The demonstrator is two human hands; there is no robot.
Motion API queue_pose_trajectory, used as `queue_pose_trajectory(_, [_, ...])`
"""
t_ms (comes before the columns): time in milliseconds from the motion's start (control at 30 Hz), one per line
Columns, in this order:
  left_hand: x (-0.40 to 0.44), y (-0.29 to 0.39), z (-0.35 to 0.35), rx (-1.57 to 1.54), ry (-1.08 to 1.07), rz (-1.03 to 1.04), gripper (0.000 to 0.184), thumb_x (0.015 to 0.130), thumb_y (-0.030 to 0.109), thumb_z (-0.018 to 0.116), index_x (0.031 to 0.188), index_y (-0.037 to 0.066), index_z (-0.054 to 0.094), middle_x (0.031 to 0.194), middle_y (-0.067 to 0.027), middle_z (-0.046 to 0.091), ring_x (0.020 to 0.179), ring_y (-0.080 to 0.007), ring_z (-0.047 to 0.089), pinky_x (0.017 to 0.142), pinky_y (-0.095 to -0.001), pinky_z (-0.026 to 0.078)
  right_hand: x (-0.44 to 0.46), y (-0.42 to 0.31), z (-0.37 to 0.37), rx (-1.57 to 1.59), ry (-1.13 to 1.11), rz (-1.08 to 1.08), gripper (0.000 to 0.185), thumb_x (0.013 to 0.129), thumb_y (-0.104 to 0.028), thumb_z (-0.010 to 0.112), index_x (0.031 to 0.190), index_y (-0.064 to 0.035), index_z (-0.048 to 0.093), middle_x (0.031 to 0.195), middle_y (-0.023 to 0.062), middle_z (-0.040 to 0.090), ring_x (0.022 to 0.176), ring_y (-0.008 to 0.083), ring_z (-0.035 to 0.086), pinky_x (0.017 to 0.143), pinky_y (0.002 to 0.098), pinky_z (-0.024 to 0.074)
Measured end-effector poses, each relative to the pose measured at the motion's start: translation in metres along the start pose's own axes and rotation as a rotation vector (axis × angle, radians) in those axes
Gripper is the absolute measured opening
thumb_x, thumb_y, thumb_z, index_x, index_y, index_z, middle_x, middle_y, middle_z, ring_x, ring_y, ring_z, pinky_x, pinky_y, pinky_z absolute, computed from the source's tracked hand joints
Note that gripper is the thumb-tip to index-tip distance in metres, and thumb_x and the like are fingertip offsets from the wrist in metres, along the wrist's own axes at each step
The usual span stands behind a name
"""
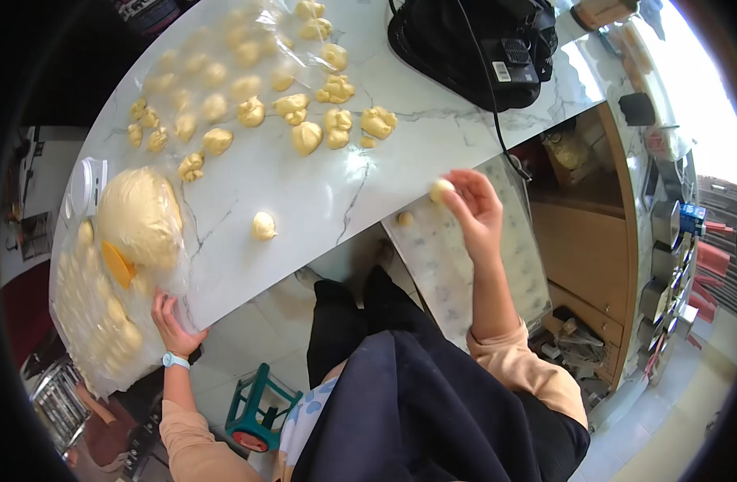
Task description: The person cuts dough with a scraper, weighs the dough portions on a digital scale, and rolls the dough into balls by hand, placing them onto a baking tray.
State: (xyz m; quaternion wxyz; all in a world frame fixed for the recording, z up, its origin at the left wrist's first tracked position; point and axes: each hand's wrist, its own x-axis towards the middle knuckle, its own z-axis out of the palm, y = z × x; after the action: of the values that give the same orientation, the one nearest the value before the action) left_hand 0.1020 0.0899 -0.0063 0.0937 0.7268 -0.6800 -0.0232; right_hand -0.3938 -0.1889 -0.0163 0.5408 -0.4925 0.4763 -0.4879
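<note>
My right hand [477,210] holds a small pale dough ball [440,190] between thumb and fingers, above a tray [497,241] at the counter's right side. Another small ball [404,218] sits near that tray's left edge. At the counter's front left edge, my left hand [174,328] rests with fingers apart, holding nothing, beside plastic-covered dough. A large dough mass [139,215] lies under plastic there, with an orange scraper [118,264] against it. One dough piece [264,226] lies alone on the marble counter [304,201]; several lumps [306,138] are spread farther back, some under plastic.
A black bag [473,48] with a cable stands at the back right. A green stool [260,411] is on the floor at lower left. Wooden cabinets [585,257] stand right of the tray. Part of another person [107,434] shows at the lower left.
</note>
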Motion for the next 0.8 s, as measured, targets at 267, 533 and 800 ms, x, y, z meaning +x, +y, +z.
queue_pose_trajectory(267, [0.001, 0.005, -0.003, -0.043, 0.059, -0.031, 0.089, 0.046, 0.031, 0.088, 0.122, 0.012, 0.045, 0.132, -0.0149, 0.043, 0.126, -0.0376, 0.04, 0.104, -0.049, 0.034, 0.046, -0.015, 0.096, -0.765, -0.083, -0.667, 0.021, 0.077, -0.006, 0.072, 0.093, -0.0016, 0.061, 0.093, 0.0133, 0.064, 0.082, 0.0308, 0.063, 0.075, 0.0343, 0.0525])
queue_pose_trajectory(533, [0.004, 0.006, -0.006, -0.092, 0.128, -0.02, 0.085, 0.042, 0.027, 0.089, 0.117, 0.01, 0.051, 0.131, -0.0137, 0.047, 0.123, -0.0365, 0.044, 0.103, -0.0479, 0.037, 0.023, -0.038, 0.1, 0.258, -0.045, 0.114, 0.019, 0.083, -0.011, 0.07, 0.099, -0.0013, 0.065, 0.09, 0.0104, 0.065, 0.081, 0.0195, 0.064, 0.076, 0.0314, 0.0511])
queue_pose_trajectory(800, [0.0, 0.003, -0.009, -0.1, 0.156, -0.017, 0.081, 0.048, 0.04, 0.088, 0.114, 0.012, 0.052, 0.127, -0.0118, 0.051, 0.121, -0.0352, 0.047, 0.102, -0.0479, 0.038, 0.009, -0.038, 0.135, -0.542, -0.323, -0.234, 0.019, 0.078, -0.011, 0.073, 0.094, -0.0044, 0.066, 0.092, 0.0101, 0.062, 0.084, 0.0262, 0.062, 0.077, 0.0345, 0.0502])
